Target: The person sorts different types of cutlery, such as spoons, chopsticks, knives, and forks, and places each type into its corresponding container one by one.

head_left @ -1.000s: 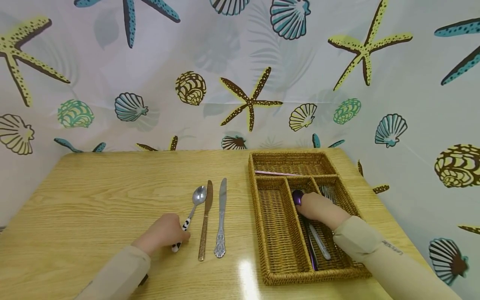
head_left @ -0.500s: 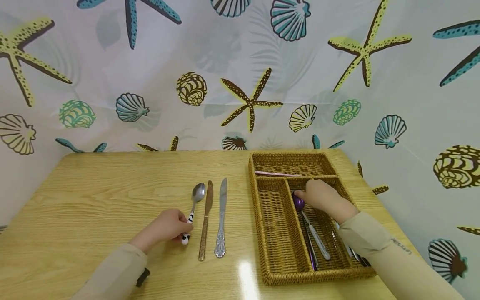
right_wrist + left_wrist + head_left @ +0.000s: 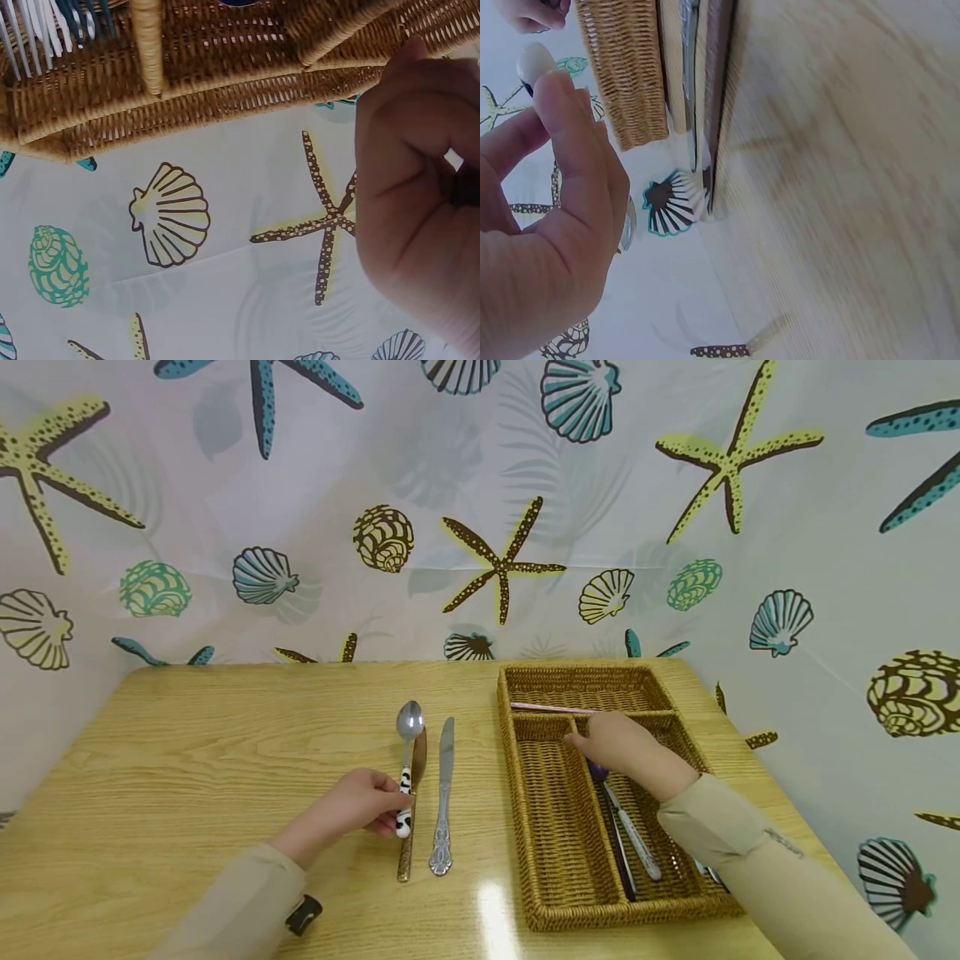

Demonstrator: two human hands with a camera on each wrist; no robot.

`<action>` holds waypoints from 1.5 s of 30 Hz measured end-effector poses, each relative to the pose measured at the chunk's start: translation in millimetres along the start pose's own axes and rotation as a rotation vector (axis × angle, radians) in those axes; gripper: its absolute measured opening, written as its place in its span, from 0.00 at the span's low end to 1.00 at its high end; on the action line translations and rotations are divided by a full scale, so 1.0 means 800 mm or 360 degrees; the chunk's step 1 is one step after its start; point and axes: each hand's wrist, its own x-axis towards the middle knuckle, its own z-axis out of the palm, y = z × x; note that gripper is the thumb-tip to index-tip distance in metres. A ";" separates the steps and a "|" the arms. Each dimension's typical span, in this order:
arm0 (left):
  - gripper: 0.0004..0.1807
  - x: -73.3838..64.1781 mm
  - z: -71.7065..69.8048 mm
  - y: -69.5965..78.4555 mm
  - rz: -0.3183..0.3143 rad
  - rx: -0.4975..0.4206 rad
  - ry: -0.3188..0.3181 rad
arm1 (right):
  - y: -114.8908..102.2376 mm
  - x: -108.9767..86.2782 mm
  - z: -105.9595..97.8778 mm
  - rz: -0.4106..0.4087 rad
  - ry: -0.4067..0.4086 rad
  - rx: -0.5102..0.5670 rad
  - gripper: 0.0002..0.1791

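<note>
My left hand pinches the black-and-white handle of a spoon, holding it raised over a copper-coloured knife. In the left wrist view, the handle's rounded white end sticks out past the fingertips. To the right lies a silver knife with an ornate handle. My right hand hovers over the wicker tray, near the divider between its left and middle compartments. Its fingers are loosely bent and appear to hold nothing. Below it, a purple spoon lies in the middle compartment, partly hidden.
A patterned-handle utensil lies beside the purple spoon. The rear compartment holds a thin pink stick. Several fork tines show in a compartment in the right wrist view. A shell-print cloth hangs behind the wooden table.
My left hand has lifted the spoon off the table and brought it right, over the copper-coloured knife. My right hand has left the purple spoon and shifted left toward the divider.
</note>
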 end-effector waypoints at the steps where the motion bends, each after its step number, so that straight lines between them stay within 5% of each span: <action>1: 0.09 0.000 0.002 0.002 0.0000 -0.0017 -0.0003 | -0.002 0.000 0.000 -0.0010 0.0003 0.0008 0.29; 12: 0.10 0.002 0.020 0.017 0.0018 -0.0243 -0.0105 | -0.026 0.003 0.001 -0.0099 0.0014 0.0041 0.29; 33: 0.10 0.002 0.055 0.051 0.0043 -0.0305 -0.0162 | -0.066 0.009 0.008 -0.0113 0.0018 0.0036 0.32; 45: 0.09 0.001 0.088 0.067 0.0127 -0.0317 -0.0253 | -0.083 0.009 0.016 -0.0251 0.0019 0.0415 0.30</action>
